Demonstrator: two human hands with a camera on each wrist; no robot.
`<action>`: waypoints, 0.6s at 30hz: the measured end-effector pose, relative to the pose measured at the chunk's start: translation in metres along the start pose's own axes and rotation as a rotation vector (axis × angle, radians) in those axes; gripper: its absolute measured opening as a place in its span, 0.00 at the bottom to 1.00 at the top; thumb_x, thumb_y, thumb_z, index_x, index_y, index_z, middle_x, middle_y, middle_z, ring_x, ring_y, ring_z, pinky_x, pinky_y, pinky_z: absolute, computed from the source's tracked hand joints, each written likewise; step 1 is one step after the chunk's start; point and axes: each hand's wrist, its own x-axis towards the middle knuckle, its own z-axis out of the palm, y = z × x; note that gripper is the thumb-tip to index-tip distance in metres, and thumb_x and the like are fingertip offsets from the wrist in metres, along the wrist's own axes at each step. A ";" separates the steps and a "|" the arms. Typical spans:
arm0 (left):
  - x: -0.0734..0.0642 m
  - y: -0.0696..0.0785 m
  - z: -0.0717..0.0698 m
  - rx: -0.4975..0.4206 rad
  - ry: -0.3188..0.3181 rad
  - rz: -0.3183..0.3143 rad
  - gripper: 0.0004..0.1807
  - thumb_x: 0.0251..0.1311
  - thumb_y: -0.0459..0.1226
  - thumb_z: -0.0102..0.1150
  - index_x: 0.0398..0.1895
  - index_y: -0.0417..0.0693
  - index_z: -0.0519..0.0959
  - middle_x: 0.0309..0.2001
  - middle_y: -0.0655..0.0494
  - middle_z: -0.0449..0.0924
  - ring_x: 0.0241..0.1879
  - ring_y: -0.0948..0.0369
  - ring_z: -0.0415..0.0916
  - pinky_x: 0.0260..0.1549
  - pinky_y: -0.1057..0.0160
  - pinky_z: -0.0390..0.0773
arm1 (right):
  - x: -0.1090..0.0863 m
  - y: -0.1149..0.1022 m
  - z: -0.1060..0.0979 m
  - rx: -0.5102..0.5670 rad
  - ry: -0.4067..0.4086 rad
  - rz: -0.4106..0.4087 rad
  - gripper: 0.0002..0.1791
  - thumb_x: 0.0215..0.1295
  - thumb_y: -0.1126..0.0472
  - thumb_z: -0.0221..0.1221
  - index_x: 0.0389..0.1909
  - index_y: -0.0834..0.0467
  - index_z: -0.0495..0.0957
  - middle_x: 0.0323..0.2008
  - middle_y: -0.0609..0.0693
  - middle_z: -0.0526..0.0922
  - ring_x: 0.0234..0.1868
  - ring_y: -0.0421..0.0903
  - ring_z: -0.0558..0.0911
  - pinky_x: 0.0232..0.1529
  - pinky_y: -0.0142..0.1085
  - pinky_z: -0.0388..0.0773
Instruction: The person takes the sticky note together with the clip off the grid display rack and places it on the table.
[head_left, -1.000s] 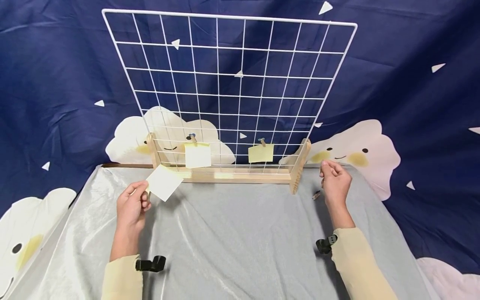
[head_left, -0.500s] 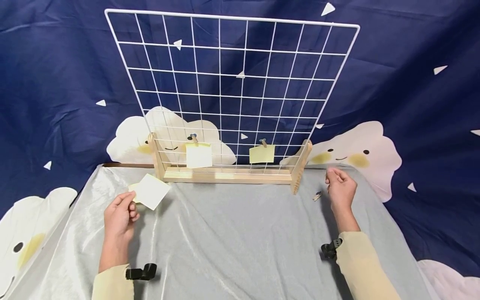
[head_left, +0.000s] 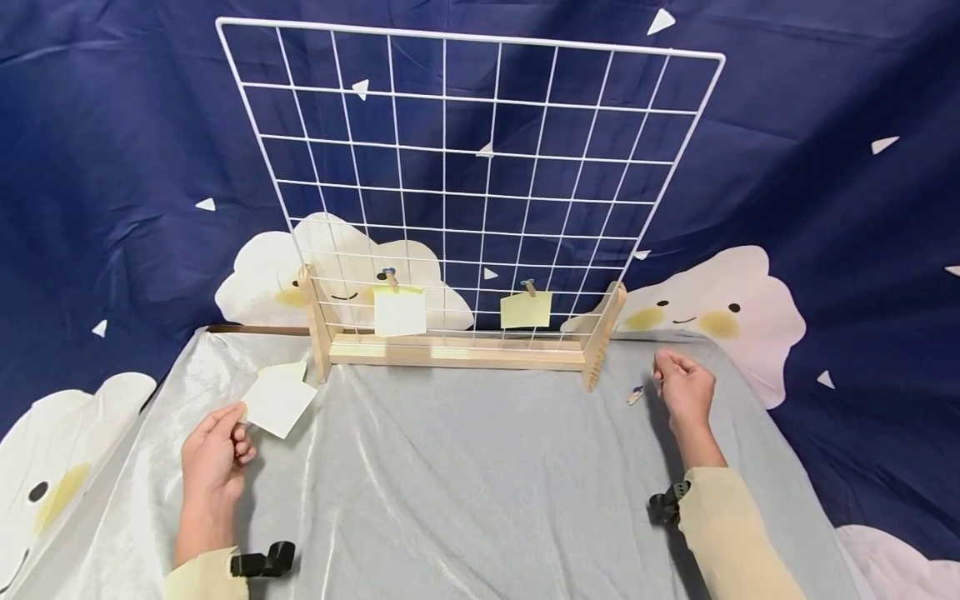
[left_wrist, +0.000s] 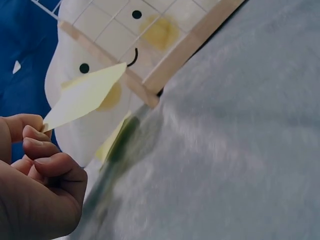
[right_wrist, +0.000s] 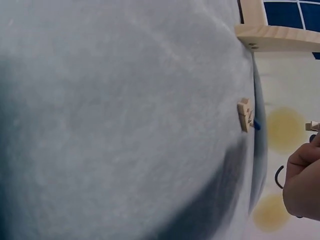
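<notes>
My left hand (head_left: 213, 458) pinches a pale square sticky note (head_left: 279, 404) by one corner, holding it over the left part of the table. Partly covered by it in the head view is another yellow note (head_left: 288, 372), seen low by the cloth in the left wrist view (left_wrist: 114, 137). Over at the right, my right hand (head_left: 686, 390) has its fingers bent, and the right wrist view shows a small wooden clothespin (right_wrist: 312, 126) sticking out from its fingertips. A second clothespin (head_left: 635, 396), with a blue decoration, lies on the cloth left of that hand.
A white wire grid (head_left: 465, 150) stands in a wooden base (head_left: 457, 354) at the back of the table. Two clothespins, left (head_left: 389, 276) and right (head_left: 529, 287), hold a white note (head_left: 400, 312) and a yellow note (head_left: 527, 310) low on it. Grey cloth (head_left: 465, 483) covers the table.
My left hand has drawn back toward the lower left with its note, and the yellow note behind now shows. My right hand has moved slightly right and down.
</notes>
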 end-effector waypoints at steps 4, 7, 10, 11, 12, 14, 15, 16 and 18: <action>0.001 0.000 -0.010 0.022 0.027 -0.036 0.11 0.72 0.35 0.58 0.28 0.51 0.78 0.16 0.60 0.67 0.13 0.67 0.60 0.12 0.69 0.62 | 0.004 0.007 -0.003 -0.021 0.000 0.015 0.10 0.71 0.62 0.60 0.42 0.67 0.80 0.15 0.39 0.77 0.14 0.33 0.70 0.16 0.26 0.68; 0.001 0.001 -0.016 0.052 0.043 -0.055 0.12 0.72 0.35 0.58 0.26 0.50 0.78 0.16 0.60 0.67 0.13 0.67 0.60 0.12 0.68 0.62 | 0.006 0.011 -0.005 -0.041 0.001 0.028 0.11 0.71 0.62 0.60 0.43 0.67 0.80 0.15 0.39 0.76 0.14 0.34 0.70 0.16 0.26 0.68; 0.000 0.000 -0.021 0.090 0.052 -0.072 0.14 0.73 0.36 0.58 0.25 0.50 0.77 0.16 0.61 0.67 0.14 0.67 0.60 0.12 0.68 0.63 | 0.007 0.014 -0.006 -0.076 -0.002 0.043 0.10 0.71 0.62 0.59 0.42 0.66 0.80 0.15 0.39 0.76 0.14 0.34 0.70 0.16 0.26 0.68; -0.001 0.000 -0.023 0.098 0.056 -0.079 0.14 0.73 0.36 0.57 0.25 0.51 0.77 0.16 0.61 0.67 0.14 0.67 0.61 0.12 0.68 0.63 | 0.007 0.014 -0.006 -0.076 -0.005 0.051 0.10 0.71 0.62 0.59 0.42 0.66 0.80 0.15 0.39 0.76 0.14 0.35 0.70 0.16 0.27 0.68; -0.001 0.000 -0.024 0.106 0.062 -0.086 0.14 0.73 0.36 0.57 0.25 0.51 0.77 0.16 0.61 0.67 0.14 0.67 0.61 0.12 0.68 0.63 | 0.007 0.015 -0.006 -0.083 -0.008 0.056 0.09 0.71 0.63 0.58 0.42 0.66 0.81 0.15 0.39 0.76 0.14 0.34 0.70 0.16 0.27 0.68; -0.001 -0.001 -0.027 0.112 0.074 -0.098 0.14 0.73 0.36 0.57 0.25 0.51 0.77 0.16 0.61 0.67 0.14 0.67 0.61 0.11 0.68 0.63 | 0.007 0.017 -0.006 -0.087 -0.023 0.062 0.08 0.71 0.63 0.58 0.41 0.66 0.81 0.16 0.40 0.75 0.14 0.34 0.70 0.15 0.26 0.68; -0.002 -0.001 -0.028 0.111 0.081 -0.103 0.14 0.73 0.35 0.57 0.25 0.51 0.77 0.17 0.61 0.67 0.14 0.67 0.61 0.11 0.68 0.63 | 0.007 0.017 -0.006 -0.087 -0.030 0.069 0.08 0.71 0.64 0.58 0.42 0.66 0.81 0.16 0.40 0.75 0.14 0.34 0.70 0.15 0.26 0.68; -0.001 -0.001 -0.029 0.111 0.083 -0.105 0.14 0.73 0.36 0.56 0.25 0.51 0.77 0.17 0.61 0.67 0.14 0.67 0.61 0.11 0.68 0.63 | 0.008 0.018 -0.006 -0.094 -0.038 0.072 0.09 0.71 0.64 0.58 0.43 0.66 0.80 0.16 0.40 0.75 0.15 0.34 0.70 0.15 0.26 0.68; -0.001 0.000 -0.032 0.108 0.098 -0.109 0.14 0.73 0.36 0.57 0.25 0.51 0.77 0.17 0.61 0.67 0.15 0.67 0.61 0.11 0.68 0.63 | 0.008 0.020 -0.006 -0.111 -0.053 0.078 0.11 0.72 0.63 0.57 0.46 0.68 0.80 0.17 0.40 0.75 0.15 0.33 0.70 0.15 0.25 0.68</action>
